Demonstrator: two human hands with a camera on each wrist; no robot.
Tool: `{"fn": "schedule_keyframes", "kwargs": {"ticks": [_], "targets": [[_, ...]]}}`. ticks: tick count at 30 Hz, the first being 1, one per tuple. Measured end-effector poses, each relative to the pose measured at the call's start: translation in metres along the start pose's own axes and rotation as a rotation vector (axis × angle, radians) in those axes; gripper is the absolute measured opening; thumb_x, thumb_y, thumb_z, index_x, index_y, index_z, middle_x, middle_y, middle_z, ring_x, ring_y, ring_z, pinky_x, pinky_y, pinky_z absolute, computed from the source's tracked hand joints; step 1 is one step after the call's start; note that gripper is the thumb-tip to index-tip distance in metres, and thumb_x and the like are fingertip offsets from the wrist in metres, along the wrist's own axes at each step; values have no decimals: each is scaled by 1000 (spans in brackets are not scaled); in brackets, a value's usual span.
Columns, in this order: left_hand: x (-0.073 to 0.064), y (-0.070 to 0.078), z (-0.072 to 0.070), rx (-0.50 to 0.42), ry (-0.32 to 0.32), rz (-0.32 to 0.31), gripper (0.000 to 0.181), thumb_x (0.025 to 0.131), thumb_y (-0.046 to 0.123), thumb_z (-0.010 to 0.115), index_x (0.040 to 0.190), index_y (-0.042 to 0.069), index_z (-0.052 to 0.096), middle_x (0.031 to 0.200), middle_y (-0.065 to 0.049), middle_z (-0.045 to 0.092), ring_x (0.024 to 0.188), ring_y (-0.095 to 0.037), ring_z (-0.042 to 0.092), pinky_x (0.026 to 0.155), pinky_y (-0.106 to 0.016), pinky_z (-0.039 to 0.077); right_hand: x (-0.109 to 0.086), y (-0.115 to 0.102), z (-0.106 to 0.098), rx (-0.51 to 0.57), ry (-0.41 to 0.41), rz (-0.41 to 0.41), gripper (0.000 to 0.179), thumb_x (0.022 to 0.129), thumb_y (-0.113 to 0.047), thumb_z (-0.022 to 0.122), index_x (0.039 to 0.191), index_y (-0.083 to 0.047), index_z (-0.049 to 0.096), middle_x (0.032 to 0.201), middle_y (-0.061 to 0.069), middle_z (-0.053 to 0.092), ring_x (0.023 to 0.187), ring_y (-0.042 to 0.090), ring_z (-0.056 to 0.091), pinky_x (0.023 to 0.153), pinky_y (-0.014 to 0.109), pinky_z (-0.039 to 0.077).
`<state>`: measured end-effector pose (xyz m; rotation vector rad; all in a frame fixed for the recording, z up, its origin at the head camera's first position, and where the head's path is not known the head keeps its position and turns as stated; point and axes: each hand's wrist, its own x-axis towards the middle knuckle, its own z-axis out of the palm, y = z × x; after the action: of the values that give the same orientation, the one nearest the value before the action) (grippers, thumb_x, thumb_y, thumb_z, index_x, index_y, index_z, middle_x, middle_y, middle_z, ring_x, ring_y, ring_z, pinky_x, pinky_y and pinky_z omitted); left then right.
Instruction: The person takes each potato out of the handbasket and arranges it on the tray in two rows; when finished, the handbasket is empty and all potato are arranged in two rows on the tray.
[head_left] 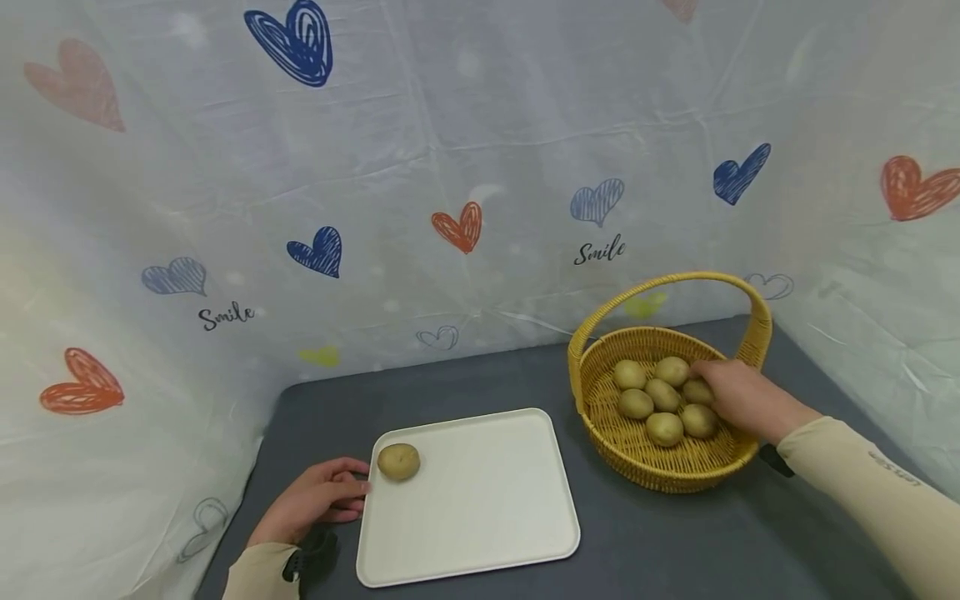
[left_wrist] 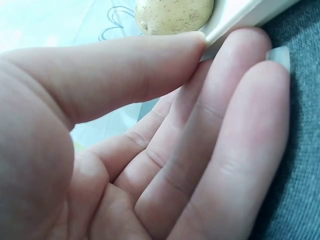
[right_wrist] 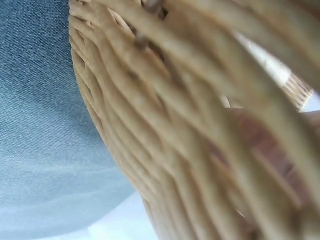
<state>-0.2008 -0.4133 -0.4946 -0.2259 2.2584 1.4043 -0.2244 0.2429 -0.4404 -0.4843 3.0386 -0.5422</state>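
Observation:
A white rectangular tray (head_left: pixel 472 500) lies on the table with one potato (head_left: pixel 399 462) at its far left corner. My left hand (head_left: pixel 318 496) is at the tray's left edge; in the left wrist view, the thumb (left_wrist: pixel 165 65) and fingertips pinch the tray's rim (left_wrist: pixel 240 22). At the right, a yellow wicker basket (head_left: pixel 652 475) with a tall handle holds several potatoes (head_left: pixel 636 404). My right hand (head_left: pixel 742 400) reaches over its right rim and grips a potato (head_left: pixel 699 392) there. In the right wrist view, the woven wall (right_wrist: pixel 150 130) hides most of that hand.
A dark grey cloth (head_left: pixel 480 383) covers the table. Behind and on both sides hangs a pale curtain (head_left: pixel 390 167) printed with hearts. The basket's handle (head_left: pixel 667 283) arches up behind my right hand.

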Motion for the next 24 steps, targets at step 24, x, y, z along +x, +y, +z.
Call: {"fn": "schedule_keyframes", "kwargs": {"ticks": [24], "targets": [[1,-1,-1,-13,2,8,57,97,27,83,142,-1,61,97,-11,73,89,-21,79,79,-37,68,-10,-16,-16,-83,141,-72,12,102,-12,75,110,-5,80,90,2,78,80,22,71,76,50,60]]}}
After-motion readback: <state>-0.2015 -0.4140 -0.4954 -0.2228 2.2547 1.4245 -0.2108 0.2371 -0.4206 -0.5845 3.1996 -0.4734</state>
